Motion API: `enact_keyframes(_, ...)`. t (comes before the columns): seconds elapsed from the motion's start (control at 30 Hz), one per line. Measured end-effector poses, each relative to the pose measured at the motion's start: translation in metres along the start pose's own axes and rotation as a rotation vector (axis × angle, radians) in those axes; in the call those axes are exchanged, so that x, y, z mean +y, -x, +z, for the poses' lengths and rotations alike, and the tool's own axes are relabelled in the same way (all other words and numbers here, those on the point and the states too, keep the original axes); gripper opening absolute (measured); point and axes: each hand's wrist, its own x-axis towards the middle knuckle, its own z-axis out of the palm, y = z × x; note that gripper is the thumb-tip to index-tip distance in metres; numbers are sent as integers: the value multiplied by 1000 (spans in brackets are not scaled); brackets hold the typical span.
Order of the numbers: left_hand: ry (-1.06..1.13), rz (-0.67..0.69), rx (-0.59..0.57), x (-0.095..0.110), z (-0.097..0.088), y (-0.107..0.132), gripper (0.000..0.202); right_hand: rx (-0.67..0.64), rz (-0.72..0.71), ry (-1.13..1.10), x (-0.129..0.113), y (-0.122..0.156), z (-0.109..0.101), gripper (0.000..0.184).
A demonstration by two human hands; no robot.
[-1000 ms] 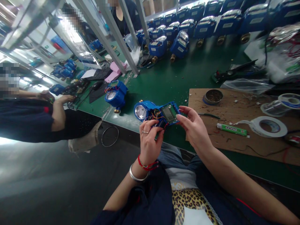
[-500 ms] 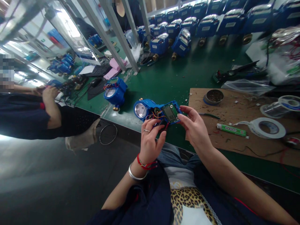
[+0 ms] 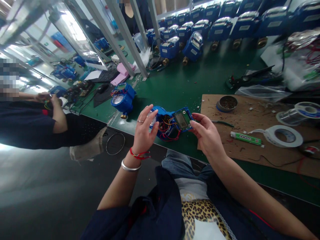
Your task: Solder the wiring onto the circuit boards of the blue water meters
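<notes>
R hand [image 3: 208, 132] pinches display lid [image 3: 182, 120], L hand [image 3: 145, 130] spread wide, blocking pt of blue meter [image 3: 162, 111]. Tape [image 3: 296, 138], tin [image 3: 226, 109] & green tube [image 3: 246, 138] on cardboard [image 3: 260, 117] nearby.

white tape roll [image 3: 298, 137], green tube [image 3: 246, 138], round tin [image 3: 227, 109] on cardboard [image 3: 225, 148] | pink paper [image 3: 122, 74] beside keyboard [image 3: 108, 76]

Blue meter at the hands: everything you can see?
The blue meter lies open near the front edge of the green bench, its casing plastic-looking. A round, clear-looking window sits at its left end; loose red, yellow and dark wires fill the opened middle. On the right, a blue frame holds a green circuit board with a grey display, no readable characters. The right hand grips that frame's right edge; the left hand is over the window, contact unclear.
</notes>
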Motion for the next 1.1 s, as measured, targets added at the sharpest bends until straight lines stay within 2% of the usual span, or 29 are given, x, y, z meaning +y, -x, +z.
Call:
enact_keyframes(0.13, 10, -3, 50, 30, 0, 8, 18, 7, -17, -1, 0, 1, 0, 44)
enact_keyframes(0.23, 6, 4, 22, 56, 7, 18, 13, -2, -29, -20, 0, 2, 1, 42)
enact_keyframes(0.3, -5, -12, 2, 63, 15, 22, 11, -10, -40, -26, 0, 3, 2, 41)
enact_keyframes(0.37, -9, -43, -5, 64, 23, 24, 5, -10, -49, -20, -1, 4, 3, 40)
enact_keyframes(0.47, 12, -90, -11, 59, 29, 26, 7, -7, -54, -10, -2, 5, 3, 41)
enact_keyframes(0.7, 65, -141, -45, 61, 26, 27, 8, -11, -60, 12, 2, 6, 3, 41)
enact_keyframes(0.93, 91, -233, 25, 68, 33, 25, 10, 1, -92, 91, -1, 10, 5, 40)
enact_keyframes(1.1, 81, -250, 12, 69, 36, 24, 7, 4, -108, 91, -3, 12, 6, 38)
